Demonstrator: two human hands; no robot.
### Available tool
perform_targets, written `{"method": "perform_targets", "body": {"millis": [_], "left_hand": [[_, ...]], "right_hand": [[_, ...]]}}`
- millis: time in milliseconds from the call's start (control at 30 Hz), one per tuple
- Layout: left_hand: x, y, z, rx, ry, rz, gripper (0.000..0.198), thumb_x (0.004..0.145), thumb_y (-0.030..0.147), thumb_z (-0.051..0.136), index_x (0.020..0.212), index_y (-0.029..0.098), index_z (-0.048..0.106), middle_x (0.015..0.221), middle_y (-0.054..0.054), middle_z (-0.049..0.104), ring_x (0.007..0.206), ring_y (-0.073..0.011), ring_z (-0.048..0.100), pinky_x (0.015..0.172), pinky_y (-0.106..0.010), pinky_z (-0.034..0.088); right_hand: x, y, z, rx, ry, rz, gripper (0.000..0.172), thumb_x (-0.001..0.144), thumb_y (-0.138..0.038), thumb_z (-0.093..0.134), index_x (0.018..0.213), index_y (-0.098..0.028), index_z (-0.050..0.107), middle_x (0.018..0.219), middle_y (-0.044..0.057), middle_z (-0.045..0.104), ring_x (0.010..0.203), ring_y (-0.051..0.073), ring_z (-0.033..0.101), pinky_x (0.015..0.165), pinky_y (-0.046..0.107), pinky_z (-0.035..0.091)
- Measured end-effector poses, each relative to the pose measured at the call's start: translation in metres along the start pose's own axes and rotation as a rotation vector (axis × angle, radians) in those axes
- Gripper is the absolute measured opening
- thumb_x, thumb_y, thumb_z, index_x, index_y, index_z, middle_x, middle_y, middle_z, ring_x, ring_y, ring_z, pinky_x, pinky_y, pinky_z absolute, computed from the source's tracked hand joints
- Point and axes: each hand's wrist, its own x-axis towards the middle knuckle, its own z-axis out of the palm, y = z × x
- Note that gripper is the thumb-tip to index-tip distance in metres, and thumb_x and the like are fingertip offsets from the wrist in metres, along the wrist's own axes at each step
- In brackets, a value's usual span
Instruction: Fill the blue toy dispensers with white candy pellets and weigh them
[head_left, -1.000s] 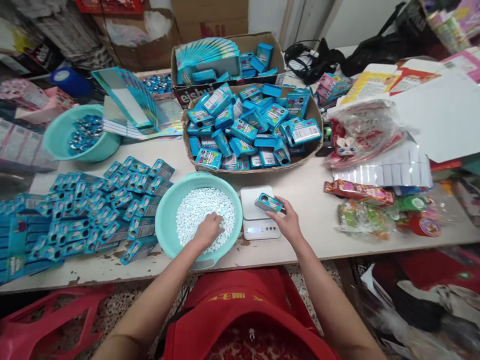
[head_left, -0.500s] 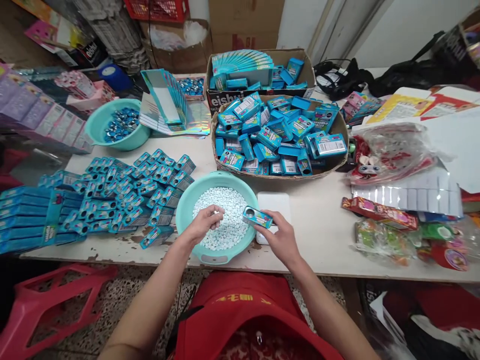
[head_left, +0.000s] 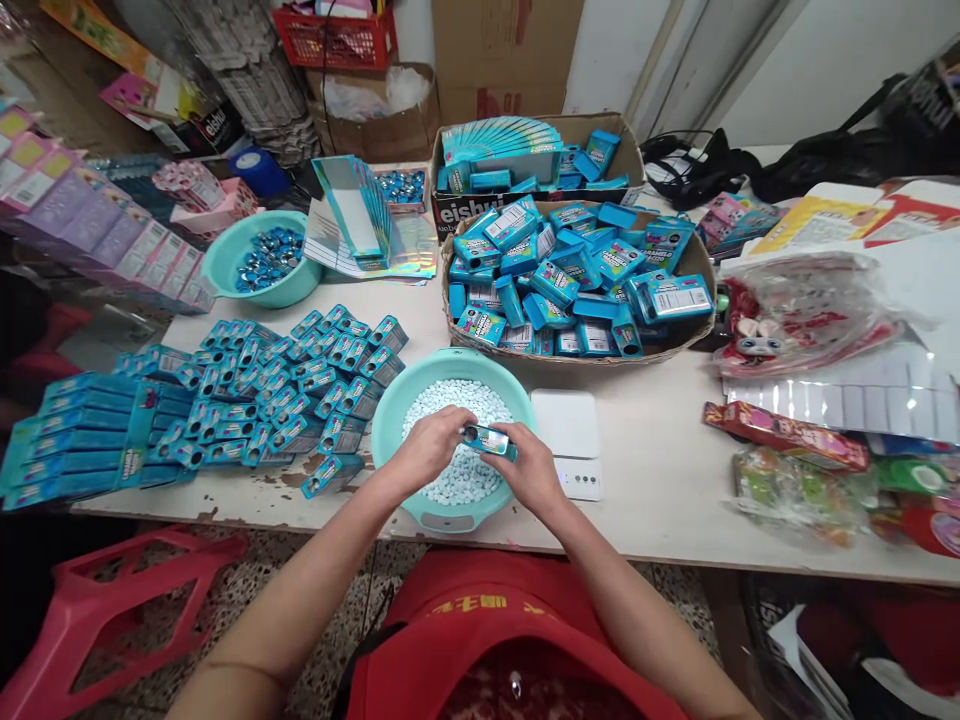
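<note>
My right hand [head_left: 529, 470] grips a small blue candy box [head_left: 489, 441], held lengthwise over a turquoise basin [head_left: 386, 400]. A dark round opening shows near the box's left end. Against that end are the fingertips of my left hand [head_left: 431, 450], pinched together; what they hold, if anything, is hidden. Small pale-blue candies [head_left: 465, 480] fill the bottom of the basin, below both hands. Just right of the basin lies a white digital scale [head_left: 564, 425], with nothing on its plate.
Many similar blue boxes [head_left: 300, 385] stand at left, beside a banded stack [head_left: 82, 440]. Behind the basin, a carton [head_left: 600, 352] overflows with blue boxes. A smaller turquoise bowl [head_left: 289, 290] holds shiny blue pieces. Plastic-wrapped goods [head_left: 802, 490] lie at right. A red stool [head_left: 127, 600] stands below.
My right hand has brought the blue box left, from the basin's right rim to over the candies. My left hand has moved right to meet its end. The camera view has shifted slightly.
</note>
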Motion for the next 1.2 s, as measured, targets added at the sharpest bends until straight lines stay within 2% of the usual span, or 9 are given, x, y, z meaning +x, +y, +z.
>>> {"method": "perform_targets", "body": {"millis": [200, 367, 467, 567, 667, 767, 833, 967, 1200], "left_hand": [[-0.001, -0.006, -0.004, -0.172, 0.062, -0.010, 0.019, 0.081, 0.014, 0.050, 0.094, 0.020, 0.061, 0.094, -0.003, 0.066, 0.091, -0.0172, 0.060, 0.083, -0.030, 0.046], [-0.014, -0.030, 0.002, -0.201, 0.163, -0.254, 0.024, 0.079, 0.019, 0.053, 0.102, 0.018, 0.060, 0.099, -0.007, 0.066, 0.094, -0.0212, 0.062, 0.085, -0.036, 0.049], [-0.025, -0.028, 0.012, -0.025, 0.193, -0.150, 0.054, 0.073, 0.014, 0.060, 0.125, 0.021, 0.049, 0.132, -0.011, 0.052, 0.125, -0.0260, 0.045, 0.102, -0.045, 0.038], [-0.038, -0.013, 0.011, 0.029, 0.114, -0.037, 0.048, 0.076, 0.011, 0.055, 0.122, 0.022, 0.051, 0.122, -0.009, 0.058, 0.117, -0.0225, 0.050, 0.098, -0.039, 0.041], [-0.066, -0.004, -0.012, 0.055, 0.218, -0.212, 0.031, 0.079, 0.023, 0.057, 0.110, 0.020, 0.056, 0.106, -0.007, 0.063, 0.101, -0.0216, 0.057, 0.086, -0.033, 0.046], [-0.122, -0.010, -0.046, 0.067, 0.400, -0.590, 0.037, 0.078, 0.044, 0.058, 0.108, 0.022, 0.055, 0.099, -0.005, 0.065, 0.090, -0.0216, 0.061, 0.077, -0.031, 0.047], [-0.169, -0.026, -0.063, 0.115, 0.428, -0.930, 0.044, 0.077, 0.052, 0.055, 0.110, 0.022, 0.054, 0.088, -0.005, 0.067, 0.081, -0.0244, 0.063, 0.069, -0.032, 0.047], [-0.236, -0.096, -0.055, 0.284, 0.358, -1.407, 0.054, 0.081, 0.051, 0.043, 0.118, 0.013, 0.050, 0.087, -0.017, 0.068, 0.084, -0.0367, 0.065, 0.064, -0.037, 0.046], [-0.198, -0.197, -0.005, 0.131, 0.467, -1.370, 0.053, 0.082, 0.047, 0.041, 0.121, 0.012, 0.047, 0.093, -0.019, 0.068, 0.088, -0.0351, 0.065, 0.069, -0.038, 0.048]], "right_hand": [[0.004, -0.001, 0.005, 0.057, -0.011, 0.028, 0.031, 0.076, -0.031, 0.066, 0.106, -0.022, 0.062, 0.100, 0.006, 0.065, 0.096, 0.024, 0.061, 0.084, 0.037, 0.047], [0.003, 0.006, 0.000, 0.152, 0.066, 0.063, 0.035, 0.073, -0.038, 0.069, 0.104, -0.021, 0.063, 0.101, 0.007, 0.065, 0.094, 0.024, 0.062, 0.082, 0.037, 0.049], [0.000, -0.001, 0.003, 0.143, 0.082, 0.015, 0.034, 0.074, -0.037, 0.069, 0.104, -0.022, 0.064, 0.102, 0.007, 0.066, 0.096, 0.025, 0.061, 0.084, 0.038, 0.048], [0.001, -0.017, 0.009, 0.193, -0.063, -0.118, 0.034, 0.074, -0.038, 0.071, 0.104, -0.023, 0.063, 0.100, 0.006, 0.066, 0.095, 0.024, 0.062, 0.086, 0.039, 0.049], [0.024, -0.027, 0.000, 0.308, -0.064, -0.172, 0.051, 0.073, -0.044, 0.071, 0.116, -0.023, 0.054, 0.111, 0.008, 0.063, 0.100, 0.023, 0.061, 0.083, 0.038, 0.052], [0.079, -0.021, -0.021, 0.217, 0.207, -0.176, 0.060, 0.073, -0.049, 0.068, 0.123, -0.021, 0.049, 0.122, 0.012, 0.056, 0.107, 0.025, 0.056, 0.086, 0.041, 0.051], [0.125, -0.012, -0.033, 0.044, 0.428, -0.128, 0.070, 0.069, -0.049, 0.070, 0.125, -0.015, 0.047, 0.126, 0.017, 0.051, 0.107, 0.027, 0.055, 0.085, 0.042, 0.050], [0.192, -0.003, -0.043, -0.330, 0.455, -0.011, 0.071, 0.071, -0.043, 0.068, 0.126, -0.005, 0.045, 0.125, 0.024, 0.050, 0.118, 0.033, 0.047, 0.099, 0.045, 0.039], [0.234, -0.011, -0.025, -0.463, 0.318, 0.283, 0.041, 0.067, -0.032, 0.069, 0.102, -0.011, 0.061, 0.116, 0.022, 0.059, 0.119, 0.039, 0.043, 0.099, 0.051, 0.031]]}}
